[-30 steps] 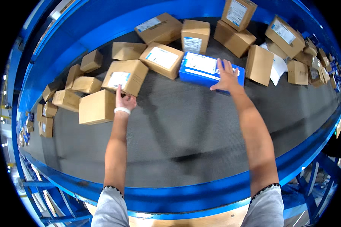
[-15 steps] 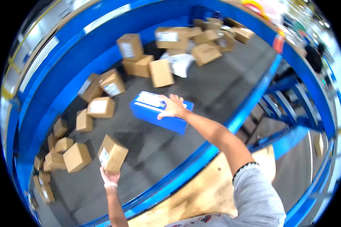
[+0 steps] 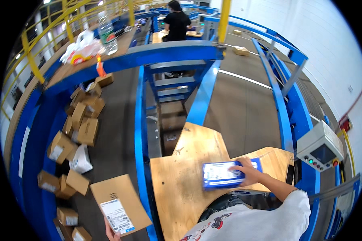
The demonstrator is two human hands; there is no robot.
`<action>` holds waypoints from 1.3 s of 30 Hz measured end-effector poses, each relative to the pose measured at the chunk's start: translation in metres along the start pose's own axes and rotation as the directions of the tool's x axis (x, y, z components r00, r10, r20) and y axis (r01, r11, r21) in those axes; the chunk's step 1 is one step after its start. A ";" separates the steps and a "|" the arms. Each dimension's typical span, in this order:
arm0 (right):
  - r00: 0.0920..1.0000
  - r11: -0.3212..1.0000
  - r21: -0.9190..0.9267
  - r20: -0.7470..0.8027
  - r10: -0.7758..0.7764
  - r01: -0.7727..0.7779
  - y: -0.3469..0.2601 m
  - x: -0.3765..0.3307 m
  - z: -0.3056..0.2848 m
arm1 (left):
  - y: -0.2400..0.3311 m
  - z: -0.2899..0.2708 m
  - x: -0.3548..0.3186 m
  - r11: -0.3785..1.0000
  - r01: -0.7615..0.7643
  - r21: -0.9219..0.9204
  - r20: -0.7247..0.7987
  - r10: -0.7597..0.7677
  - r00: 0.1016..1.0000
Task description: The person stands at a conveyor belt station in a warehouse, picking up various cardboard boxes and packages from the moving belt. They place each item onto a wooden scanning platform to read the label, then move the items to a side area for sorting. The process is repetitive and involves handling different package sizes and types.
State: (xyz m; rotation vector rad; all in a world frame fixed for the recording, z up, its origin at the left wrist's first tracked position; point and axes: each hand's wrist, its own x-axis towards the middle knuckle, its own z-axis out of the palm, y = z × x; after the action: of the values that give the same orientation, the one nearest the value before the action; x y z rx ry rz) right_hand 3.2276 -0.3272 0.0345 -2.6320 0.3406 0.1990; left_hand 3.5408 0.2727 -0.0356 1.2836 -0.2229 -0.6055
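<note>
My left hand (image 3: 111,232) shows only in part at the lower left, its fingers closed on the edge of a brown cardboard box (image 3: 137,211) with a white label on its upper face. That box is raised above the dark belt, close to the belt's blue side rail. With my right hand (image 3: 248,172) I grip the right part of a blue box (image 3: 212,185) that bears a white label. It is over the wooden worktop (image 3: 169,197), close in front of my body. Whether the blue box touches the wood, I cannot tell.
Several brown boxes and a white bag (image 3: 81,159) lie on the left belt (image 3: 120,120). Another belt (image 3: 245,108) runs ahead, carrying small boxes. A control box (image 3: 321,146) stands at the right, near a dark phone (image 3: 290,174). A person (image 3: 177,22) stands farther off.
My view has swung right, from the left belt to the wooden worktop. The blue box has come off the belt area in my right hand. My left hand has brought the brown box closer.
</note>
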 end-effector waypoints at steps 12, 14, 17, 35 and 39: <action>-0.012 -0.211 0.973 0.213 0.977 0.097 -0.088 -0.072 0.111 | -0.097 0.112 0.213 0.561 -0.349 0.751 0.296 0.187 0.937; 0.176 -0.170 0.981 0.151 0.973 0.094 -0.093 -0.047 0.113 | -0.103 0.149 0.189 0.985 0.128 0.114 0.131 -0.143 0.981; 0.124 -0.034 0.980 0.010 0.992 0.194 -0.047 0.022 0.115 | -0.118 0.165 0.150 0.962 0.048 0.270 -0.018 -0.045 0.999; 0.696 -0.459 0.721 0.668 0.263 -0.520 0.067 0.011 0.033 | -0.066 0.314 0.195 0.814 -0.061 0.578 0.172 -0.048 0.984; 0.739 -0.571 0.784 0.530 0.415 -0.242 0.047 -0.001 0.051 | -0.129 0.435 0.201 0.866 -0.103 0.489 0.442 -0.144 0.885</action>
State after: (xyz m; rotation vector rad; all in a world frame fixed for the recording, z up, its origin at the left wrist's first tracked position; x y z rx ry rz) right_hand 3.2098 -0.3436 -0.0307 -0.4382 0.9917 -0.0711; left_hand 3.4591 -0.2157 -0.0663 1.6256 -0.8155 -0.9141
